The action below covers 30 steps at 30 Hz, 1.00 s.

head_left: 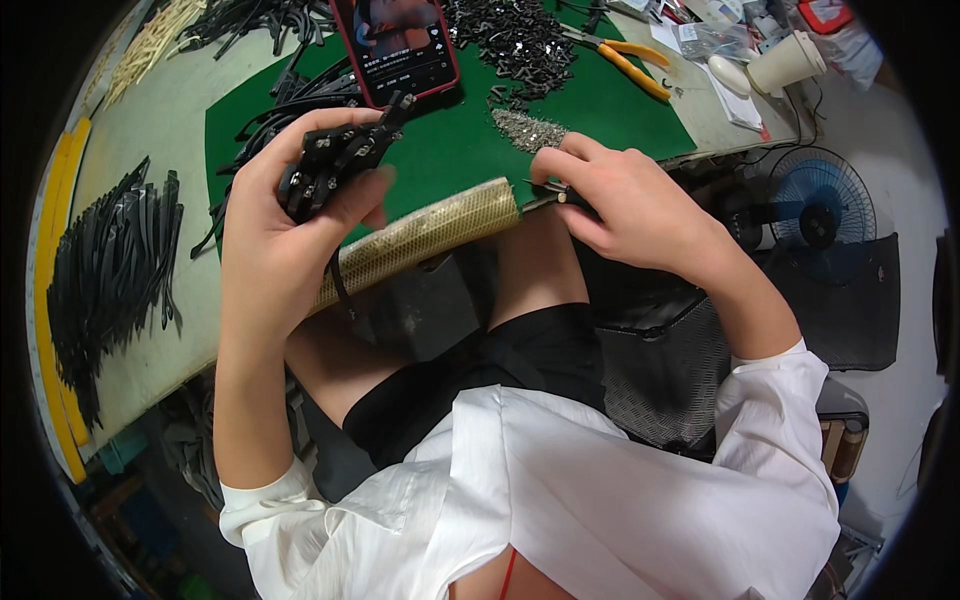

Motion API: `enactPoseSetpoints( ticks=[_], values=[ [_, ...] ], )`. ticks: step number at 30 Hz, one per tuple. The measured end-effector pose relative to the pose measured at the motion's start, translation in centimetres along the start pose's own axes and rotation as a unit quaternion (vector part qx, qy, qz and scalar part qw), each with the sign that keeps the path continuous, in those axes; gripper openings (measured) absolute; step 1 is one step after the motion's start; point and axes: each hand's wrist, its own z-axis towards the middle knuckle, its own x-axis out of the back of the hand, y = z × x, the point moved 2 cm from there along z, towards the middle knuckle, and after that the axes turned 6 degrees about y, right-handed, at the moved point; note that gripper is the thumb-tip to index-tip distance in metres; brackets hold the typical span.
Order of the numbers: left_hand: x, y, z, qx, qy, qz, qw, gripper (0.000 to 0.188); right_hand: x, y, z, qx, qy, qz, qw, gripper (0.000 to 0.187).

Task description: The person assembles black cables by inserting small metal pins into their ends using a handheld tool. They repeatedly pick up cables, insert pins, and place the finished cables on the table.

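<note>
My left hand (270, 215) is closed around a bunch of narrow black strips (335, 160) with small shiny metal bits at their ends. One strip hangs down below the palm. On the right, my right hand (635, 205) grips a thin metal tool (540, 202), whose exact kind is partly hidden by the fingers. Between the hands, a gold mesh-covered roll (430, 230) lies along the table's front edge. Just beyond my right fingers is a small heap of silvery metal bits (527, 130) on the green mat (450, 150).
Many black strips (115, 270) lie at left. A phone in a red case (400, 60) sits beyond my left hand, beside small black pieces (515, 50) and orange-handled pliers (630, 65). At right are a white cup (787, 62) and a blue fan (820, 205).
</note>
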Motion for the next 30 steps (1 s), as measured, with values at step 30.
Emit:
enactPoseSetpoints(
  ticks=[30],
  values=[
    [-1.7,1.0,-3.5,-0.305,0.122,0.238,0.914,0.032,0.5,-7.6,1.3,-0.128,-0.012,0.662,0.738,0.033]
  ],
)
